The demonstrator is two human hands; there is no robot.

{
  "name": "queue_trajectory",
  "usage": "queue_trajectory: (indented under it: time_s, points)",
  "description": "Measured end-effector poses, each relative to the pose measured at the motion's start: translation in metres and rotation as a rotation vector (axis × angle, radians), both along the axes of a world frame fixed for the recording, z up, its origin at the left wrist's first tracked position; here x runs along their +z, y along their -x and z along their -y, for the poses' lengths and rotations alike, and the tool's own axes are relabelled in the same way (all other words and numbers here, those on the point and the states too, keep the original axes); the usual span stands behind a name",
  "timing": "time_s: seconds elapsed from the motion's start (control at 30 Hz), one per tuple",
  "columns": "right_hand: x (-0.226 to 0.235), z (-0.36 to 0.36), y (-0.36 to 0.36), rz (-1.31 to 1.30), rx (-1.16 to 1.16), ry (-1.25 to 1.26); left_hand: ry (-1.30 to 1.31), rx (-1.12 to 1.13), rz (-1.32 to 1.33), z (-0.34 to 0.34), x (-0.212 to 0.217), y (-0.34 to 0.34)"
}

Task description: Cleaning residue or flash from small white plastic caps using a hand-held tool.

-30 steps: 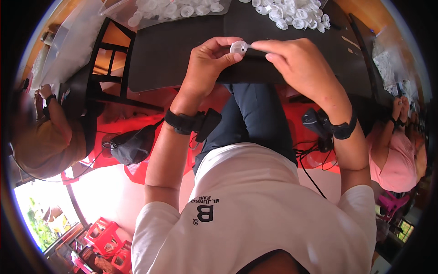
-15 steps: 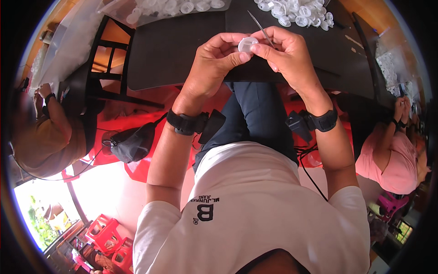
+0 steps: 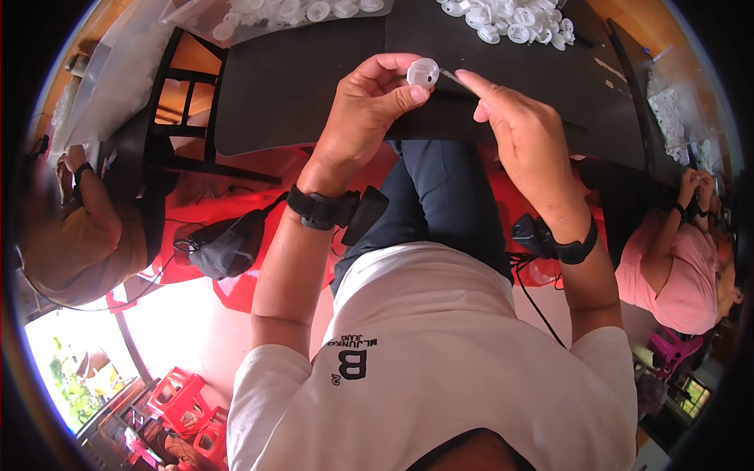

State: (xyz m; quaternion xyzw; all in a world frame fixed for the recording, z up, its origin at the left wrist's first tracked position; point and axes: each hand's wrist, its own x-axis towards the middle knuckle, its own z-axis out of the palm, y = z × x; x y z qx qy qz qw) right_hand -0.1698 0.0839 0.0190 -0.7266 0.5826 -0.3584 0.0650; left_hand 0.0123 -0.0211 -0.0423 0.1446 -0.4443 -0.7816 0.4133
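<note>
A dark tabletop (image 3: 306,86) fills the upper middle of the frame, with a clear plastic bin (image 3: 196,31) of white pieces at the upper left and a loose pile of similar white pieces (image 3: 518,23) at the upper right. Red stools (image 3: 177,400) stand at the lower left, and I have a person in pink (image 3: 667,275) at the right edge. What I watch most closely is the small white cap (image 3: 422,72) just above the centre of the frame: round, slightly translucent, with a rim around it and paler and greyer patches inside. A small dark spot sits toward its lower right; from here I cannot tell whether that is a hole or a mark. The cap is up in the left hand (image 3: 365,102), at the right-hand end of the fingers, its face turned partly toward my camera. That hand grips it by the edge, the thumb just below it and the index finger at its upper left. On the other side, the right hand (image 3: 518,118) pinches a thin tool (image 3: 458,78), index finger stretched out along it. I see the tool slant up and left, its tip just beside the cap's right edge; contact between the two is too fine for me to make out. A black strap sits on each wrist, the left one (image 3: 322,210) lying nearer the middle of the frame.
</note>
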Motion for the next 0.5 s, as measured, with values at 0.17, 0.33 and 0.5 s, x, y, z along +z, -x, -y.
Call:
queue_trajectory:
  time_s: [0.17, 0.33, 0.5]
  points:
    - [-0.001, -0.004, -0.01, -0.111, -0.041, -0.025, 0.077, 0.034, 0.08, 0.0, -0.005, 0.0]
    - [-0.005, -0.004, -0.011, -0.14, -0.045, -0.02, 0.077, 0.096, 0.055, -0.004, -0.004, 0.004]
    - [-0.006, -0.004, -0.015, -0.17, -0.077, -0.022, 0.135, 0.096, 0.115, -0.004, -0.005, 0.003]
